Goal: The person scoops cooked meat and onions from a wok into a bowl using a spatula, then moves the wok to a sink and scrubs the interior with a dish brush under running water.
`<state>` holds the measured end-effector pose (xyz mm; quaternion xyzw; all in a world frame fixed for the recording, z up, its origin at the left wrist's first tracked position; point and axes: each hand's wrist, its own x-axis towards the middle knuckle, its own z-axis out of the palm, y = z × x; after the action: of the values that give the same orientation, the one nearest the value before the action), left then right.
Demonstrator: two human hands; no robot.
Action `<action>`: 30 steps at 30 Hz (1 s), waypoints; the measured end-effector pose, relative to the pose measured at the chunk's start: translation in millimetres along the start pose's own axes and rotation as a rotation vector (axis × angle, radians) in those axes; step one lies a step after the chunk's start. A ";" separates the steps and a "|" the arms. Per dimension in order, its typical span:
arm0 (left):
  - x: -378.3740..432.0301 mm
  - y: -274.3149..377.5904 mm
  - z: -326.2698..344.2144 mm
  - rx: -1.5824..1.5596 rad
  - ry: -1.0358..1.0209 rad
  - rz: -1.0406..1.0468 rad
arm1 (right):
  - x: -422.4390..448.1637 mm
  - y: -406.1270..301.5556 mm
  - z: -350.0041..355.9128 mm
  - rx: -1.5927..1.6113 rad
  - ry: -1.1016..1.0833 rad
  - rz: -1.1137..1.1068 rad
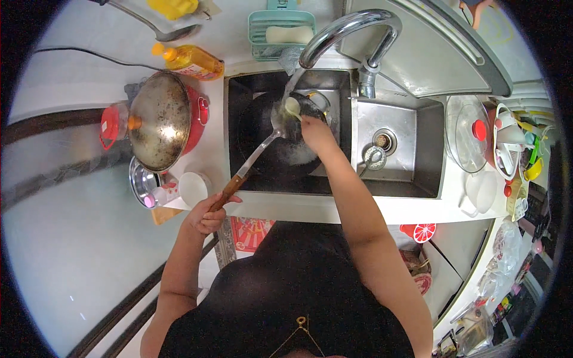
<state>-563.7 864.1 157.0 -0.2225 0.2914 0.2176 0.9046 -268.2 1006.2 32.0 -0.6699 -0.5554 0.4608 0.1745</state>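
My left hand grips the wooden handle of a metal wok spatula, slanting up over the left sink basin. The spatula's head lies under water from the chrome faucet. My right hand holds a small pale spoon-like utensil against or just above the spatula's head; whether they touch I cannot tell. Below both hands a dark wok lies in the left basin, with whitish suds inside it. Behind my right hand, a rounded metal item with yellow fittings is partly hidden.
A strainer and spoon lie in the right basin. Left of the sink stand a lidded red pot, a white bowl and a yellow dish-soap bottle. A glass lid is at the right; a green soap rack stands behind.
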 end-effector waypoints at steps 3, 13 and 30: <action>2.7 0.3 -13.1 -0.012 -0.002 0.022 | -36.6 -23.9 -8.6 0.042 -0.054 0.023; 14.4 -5.7 -16.2 -0.074 -0.095 0.079 | -64.8 -37.2 1.6 0.082 0.045 -0.019; 34.8 -12.2 -8.8 -0.244 -0.357 0.033 | -52.0 -22.7 10.7 0.157 0.036 0.119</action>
<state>-535.5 858.8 132.2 -0.2834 0.1015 0.3018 0.9046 -288.0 963.4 65.4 -0.6941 -0.4737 0.5002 0.2089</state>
